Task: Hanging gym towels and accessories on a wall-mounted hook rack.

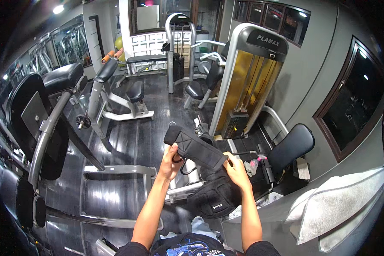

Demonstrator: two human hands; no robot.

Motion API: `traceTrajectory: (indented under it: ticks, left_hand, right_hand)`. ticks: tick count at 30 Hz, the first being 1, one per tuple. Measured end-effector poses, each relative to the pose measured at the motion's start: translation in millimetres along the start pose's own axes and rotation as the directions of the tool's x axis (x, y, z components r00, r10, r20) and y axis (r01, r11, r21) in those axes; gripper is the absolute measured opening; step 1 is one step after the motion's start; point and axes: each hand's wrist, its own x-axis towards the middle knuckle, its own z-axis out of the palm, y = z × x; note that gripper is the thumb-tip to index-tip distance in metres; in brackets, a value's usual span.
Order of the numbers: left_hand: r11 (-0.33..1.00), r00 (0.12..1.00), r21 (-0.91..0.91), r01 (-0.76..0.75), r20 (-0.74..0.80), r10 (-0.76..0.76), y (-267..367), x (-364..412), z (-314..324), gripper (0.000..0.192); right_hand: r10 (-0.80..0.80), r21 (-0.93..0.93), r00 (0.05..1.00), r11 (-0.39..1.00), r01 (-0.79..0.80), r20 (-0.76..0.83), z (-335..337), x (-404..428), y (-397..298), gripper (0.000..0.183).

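Note:
A black padded fabric strap (pixel 196 147) with cross stitching is stretched between both hands in front of me. My left hand (pixel 170 161) grips its left end, with the thumb on top and a dark loop hanging by the fingers. My right hand (pixel 236 169) pinches the right end of the strap. Below it, between my forearms, a black fabric support belt (pixel 214 198) with a maker's mark hangs or lies; whether it is joined to the strap I cannot tell.
A Plamax weight machine (pixel 249 80) stands ahead to the right, near a black padded seat back (pixel 291 147). White towels (pixel 339 204) hang at the lower right. A grey metal machine frame (pixel 115 171) and a large black pad (pixel 35 121) are on the left.

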Motion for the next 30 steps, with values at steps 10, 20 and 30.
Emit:
traceTrajectory:
  ticks: [10, 20, 30]
  left_hand:
    - [0.864, 0.891, 0.288, 0.412, 0.068, -0.448, -19, 14, 27, 0.045]
    - [0.834, 0.946, 0.448, 0.321, -0.110, -0.305, -79, 14, 33, 0.053]
    - [0.913, 0.951, 0.298, 0.280, -0.218, -0.220, -61, 17, 37, 0.027]
  right_hand:
    - [0.070, 0.123, 0.971, 0.991, -0.043, -0.228, -3, 11, 32, 0.027]
    - [0.298, 0.249, 0.943, 0.934, -0.256, -0.148, 7, 15, -7, 0.042]
    - [0.156, 0.173, 0.924, 0.980, -0.100, -0.349, 42, -14, 31, 0.033]
